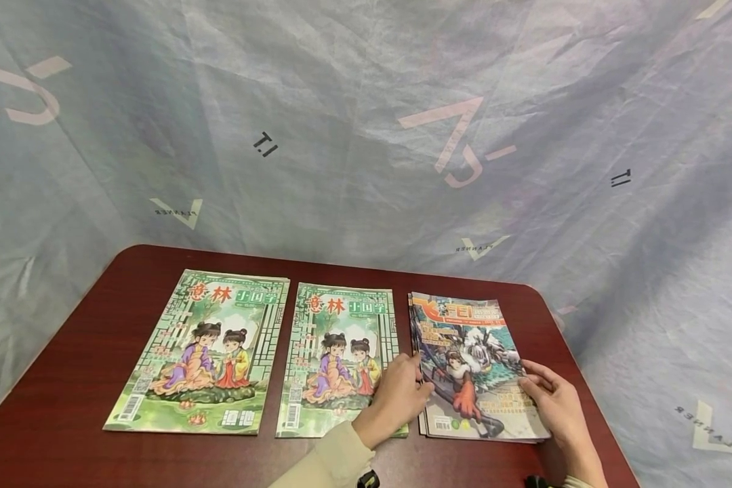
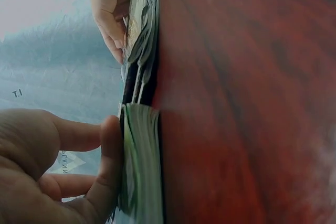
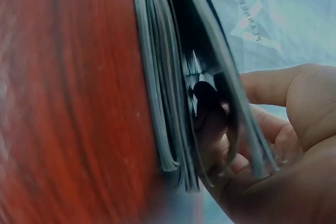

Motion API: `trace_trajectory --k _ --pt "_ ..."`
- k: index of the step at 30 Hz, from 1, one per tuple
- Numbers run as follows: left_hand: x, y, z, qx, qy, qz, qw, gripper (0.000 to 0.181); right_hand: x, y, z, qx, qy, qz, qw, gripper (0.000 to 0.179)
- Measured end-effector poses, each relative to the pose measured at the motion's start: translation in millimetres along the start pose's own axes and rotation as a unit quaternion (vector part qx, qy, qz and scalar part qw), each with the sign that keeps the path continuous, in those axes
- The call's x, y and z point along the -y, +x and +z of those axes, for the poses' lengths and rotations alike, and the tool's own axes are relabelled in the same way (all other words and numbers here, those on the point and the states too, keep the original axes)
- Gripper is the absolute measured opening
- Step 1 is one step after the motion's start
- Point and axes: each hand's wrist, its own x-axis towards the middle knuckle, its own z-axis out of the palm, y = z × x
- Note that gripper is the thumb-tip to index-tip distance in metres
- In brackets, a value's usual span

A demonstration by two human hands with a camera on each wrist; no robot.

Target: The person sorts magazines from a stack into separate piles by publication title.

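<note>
On the right of the table lies a stack of magazines, the top magazine [image 1: 470,366] showing a figure with a red glove. My right hand [image 1: 555,400] pinches this magazine's right edge. In the right wrist view, a finger of that hand reaches beneath the raised upper magazine [image 3: 231,56], apart from the lower magazines [image 3: 163,77]. My left hand [image 1: 396,393] is at the stack's left edge, thumb and fingers bent against it; its fingertips are partly hidden. Under the left forearm lies the middle green magazine stack [image 1: 335,339], its page edges [image 2: 142,161] visible in the left wrist view.
Another green magazine stack [image 1: 201,352] lies at the left, with the same two-children cover as the middle one. The dark red table [image 1: 55,379] has rounded far corners. Grey printed cloth [image 1: 341,135] hangs behind and beside it.
</note>
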Motion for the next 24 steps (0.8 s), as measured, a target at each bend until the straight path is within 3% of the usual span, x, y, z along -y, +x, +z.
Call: trace_trajectory --k 5,10,18,24 --pt "-0.5 -1.0 0.7 0.0 0.003 0.007 1.0 0.063 3.1 -0.9 0.2 -0.024 -0.052 0.022 0.9981 0.044" --pt "0.4 -1.7 1.2 0.004 0.003 0.007 1.0 0.065 5.3 -1.1 0.0 -0.024 -0.038 0.045 0.998 0.045" --pt "1.0 -1.8 1.2 -0.003 -0.005 0.019 0.9998 0.062 3.6 1.0 -1.2 -0.009 -0.034 0.046 0.9983 0.047" --pt "-1.2 -3.1 -1.7 0.002 -0.045 0.007 0.999 0.058 4.7 -0.2 -2.3 -0.027 -0.043 0.041 0.9979 0.046"
